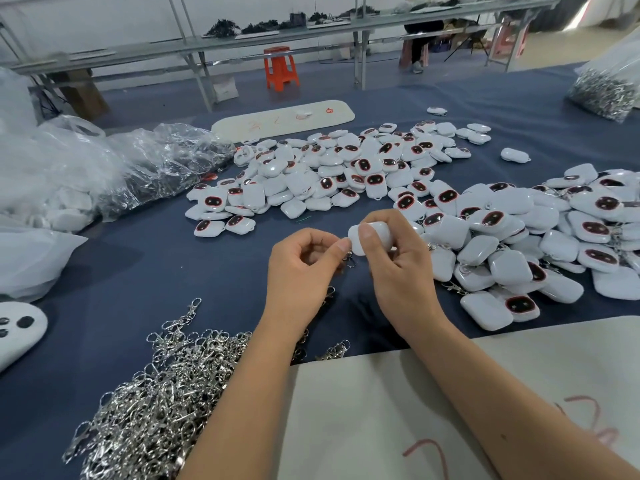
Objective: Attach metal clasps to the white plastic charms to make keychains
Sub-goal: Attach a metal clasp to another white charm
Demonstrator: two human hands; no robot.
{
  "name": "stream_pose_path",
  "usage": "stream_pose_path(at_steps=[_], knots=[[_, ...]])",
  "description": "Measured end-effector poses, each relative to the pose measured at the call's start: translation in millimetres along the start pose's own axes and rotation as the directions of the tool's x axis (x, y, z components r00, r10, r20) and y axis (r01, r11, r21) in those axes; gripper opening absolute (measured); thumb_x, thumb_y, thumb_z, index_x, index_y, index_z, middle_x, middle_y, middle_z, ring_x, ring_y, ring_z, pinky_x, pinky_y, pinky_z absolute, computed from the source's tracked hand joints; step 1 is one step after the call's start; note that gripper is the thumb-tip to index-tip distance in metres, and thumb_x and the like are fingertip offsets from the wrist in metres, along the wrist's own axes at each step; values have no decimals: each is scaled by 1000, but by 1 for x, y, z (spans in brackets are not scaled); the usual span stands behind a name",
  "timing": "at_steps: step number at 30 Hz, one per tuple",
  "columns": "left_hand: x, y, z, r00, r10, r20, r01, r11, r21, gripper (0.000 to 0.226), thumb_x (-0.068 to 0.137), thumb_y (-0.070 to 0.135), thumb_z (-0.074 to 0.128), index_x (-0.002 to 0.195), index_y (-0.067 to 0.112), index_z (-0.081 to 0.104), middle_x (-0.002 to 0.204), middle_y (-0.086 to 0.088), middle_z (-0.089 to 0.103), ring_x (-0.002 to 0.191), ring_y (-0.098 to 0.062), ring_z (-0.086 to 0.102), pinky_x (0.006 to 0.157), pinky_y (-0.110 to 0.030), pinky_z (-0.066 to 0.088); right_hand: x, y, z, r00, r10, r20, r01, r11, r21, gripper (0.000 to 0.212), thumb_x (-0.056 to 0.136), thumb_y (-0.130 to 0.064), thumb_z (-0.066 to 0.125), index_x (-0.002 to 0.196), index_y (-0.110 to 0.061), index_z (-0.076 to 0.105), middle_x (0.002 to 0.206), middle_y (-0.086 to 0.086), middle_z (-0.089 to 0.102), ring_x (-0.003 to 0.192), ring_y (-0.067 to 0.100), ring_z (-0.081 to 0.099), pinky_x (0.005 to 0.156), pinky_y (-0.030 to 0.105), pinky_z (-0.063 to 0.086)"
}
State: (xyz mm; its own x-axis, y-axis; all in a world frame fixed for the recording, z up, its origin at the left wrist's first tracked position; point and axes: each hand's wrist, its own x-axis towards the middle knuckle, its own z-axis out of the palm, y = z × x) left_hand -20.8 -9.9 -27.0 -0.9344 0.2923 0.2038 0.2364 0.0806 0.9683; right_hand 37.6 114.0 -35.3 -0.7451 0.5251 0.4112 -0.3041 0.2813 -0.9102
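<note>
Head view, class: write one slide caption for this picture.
Two hands join a silver metal clasp to a white plastic charm above a blue cloth table.

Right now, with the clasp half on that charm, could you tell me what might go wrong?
The small silver metal clasp, pinched by the left hand, could slip into the loose clasp pile below. The smooth white plastic charm in the right hand could drop among the finished keychains and get mixed in.

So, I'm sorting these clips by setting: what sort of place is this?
Most likely a small assembly workshop: a heap of white charms and a pile of metal clasps lie on a cloth-covered work table, with long benches behind.
</note>
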Motion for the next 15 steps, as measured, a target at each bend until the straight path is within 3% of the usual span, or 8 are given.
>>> stream_pose_path(at_steps=[4, 8, 11, 15], knots=[[-1, 1, 0, 999, -23, 29, 22, 999, 28, 8, 90, 11, 78, 83, 13, 77, 72, -5, 75, 64, -16, 70, 71, -33, 63, -1, -3, 2, 1000, -25, 15, 25, 1000, 13, 11, 104, -15, 62, 93, -15, 62, 83, 1, 60, 76, 23, 53, 64, 19, 46], [-1, 1, -1, 999, -22, 24, 20, 996, 85, 10, 89, 13, 78, 80, 17, 77, 68, -2, 74, 65, -18, 70, 73, -39, 63, 0, -1, 0, 999, -7, 35, 6, 1000, 20, 13, 105, -16, 60, 92, -17, 62, 82, 3, 59, 74, 25, 51, 63, 27, 46], [-1, 0, 0, 1000, -27, 10, 26, 992, 127, 12, 85, 12, 77, 75, 19, 75, 66, 3, 72, 65, -18, 67, 67, -35, 61, -1, -1, 0, 999, -13, 45, 13, 1000, -1, 13, 106, -20, 60, 93, -18, 62, 78, -2, 58, 68, 17, 49, 62, 24, 45], [-2, 1, 3, 1000, 24, -12, -22, 983, 185, 15, 80, 11, 76, 70, 22, 72, 64, 9, 69, 58, -6, 60, 58, -19, 49, -2, 1, 2, 1000, -19, 12, 19, 998, -54, 13, 105, -24, 61, 93, -19, 62, 77, 2, 58, 65, 22, 49, 56, 25, 44]])
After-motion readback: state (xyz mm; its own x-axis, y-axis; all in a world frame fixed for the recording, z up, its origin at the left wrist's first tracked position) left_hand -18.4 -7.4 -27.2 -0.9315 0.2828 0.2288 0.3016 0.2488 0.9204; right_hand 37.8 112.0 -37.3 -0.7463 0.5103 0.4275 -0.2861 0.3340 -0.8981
